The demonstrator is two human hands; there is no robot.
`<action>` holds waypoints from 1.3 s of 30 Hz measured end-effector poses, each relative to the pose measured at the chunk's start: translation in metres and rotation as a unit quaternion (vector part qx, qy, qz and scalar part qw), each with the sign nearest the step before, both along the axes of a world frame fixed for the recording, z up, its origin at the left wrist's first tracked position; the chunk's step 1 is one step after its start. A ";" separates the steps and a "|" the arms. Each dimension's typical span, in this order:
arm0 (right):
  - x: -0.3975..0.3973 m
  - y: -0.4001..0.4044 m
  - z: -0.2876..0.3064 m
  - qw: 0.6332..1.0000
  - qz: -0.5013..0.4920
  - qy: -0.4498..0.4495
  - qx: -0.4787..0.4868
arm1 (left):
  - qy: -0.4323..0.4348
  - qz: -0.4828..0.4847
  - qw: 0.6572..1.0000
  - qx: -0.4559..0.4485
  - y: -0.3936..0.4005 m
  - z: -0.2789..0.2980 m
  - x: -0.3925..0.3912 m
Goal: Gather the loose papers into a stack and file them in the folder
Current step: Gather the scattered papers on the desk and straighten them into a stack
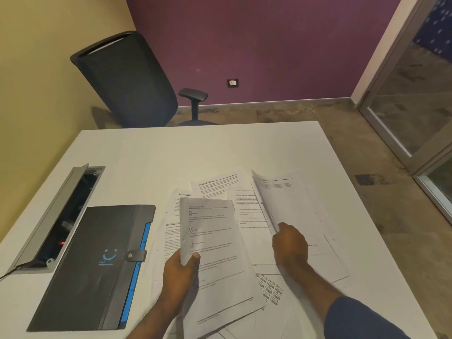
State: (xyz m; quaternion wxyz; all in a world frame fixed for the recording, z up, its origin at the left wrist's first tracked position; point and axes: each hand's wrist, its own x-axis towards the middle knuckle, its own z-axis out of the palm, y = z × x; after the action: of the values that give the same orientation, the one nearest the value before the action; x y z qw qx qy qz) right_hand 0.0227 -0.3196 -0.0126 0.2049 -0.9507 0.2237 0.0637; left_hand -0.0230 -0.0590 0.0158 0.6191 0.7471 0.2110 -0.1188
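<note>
Papers (244, 199) scattered on tabletop (159, 152); left hand (179, 272) pinches one sheaf, right hand (289, 245) grips another by edge. Thin grips: sheets may slip, fan out. Folder (93, 265) clasped.

Left hand (181, 272) is reaching in from bottom centre, forearm bare, thumb lying on top of a sheet and pinching it against the fingers curled beneath. Right hand (289, 245) is extending from lower right, back of hand facing up, fingers curled and gripping the near edge of lifted sheets. Right forearm is angling up-left, a dark blue sleeve showing at the elbow. Both hands are sitting apart, side by side.
</note>
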 end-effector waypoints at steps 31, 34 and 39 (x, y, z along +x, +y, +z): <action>-0.009 0.008 0.086 0.904 -0.045 -0.254 0.342 | -0.035 -0.037 0.992 -0.120 -0.004 0.060 0.048; 0.006 -0.010 0.105 0.798 -0.010 -0.150 0.583 | -0.037 -0.072 0.983 -0.166 0.007 0.067 0.051; 0.014 -0.009 0.125 0.836 0.121 -0.128 0.520 | -0.046 -0.135 0.974 -0.178 0.008 0.081 0.056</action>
State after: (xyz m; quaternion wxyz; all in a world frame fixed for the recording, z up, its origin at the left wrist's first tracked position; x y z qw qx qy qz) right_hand 0.0364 -0.3290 0.1123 0.6869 -0.7230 0.0124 0.0730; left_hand 0.0335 -0.0515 0.0964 0.7293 0.6512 0.0546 -0.2024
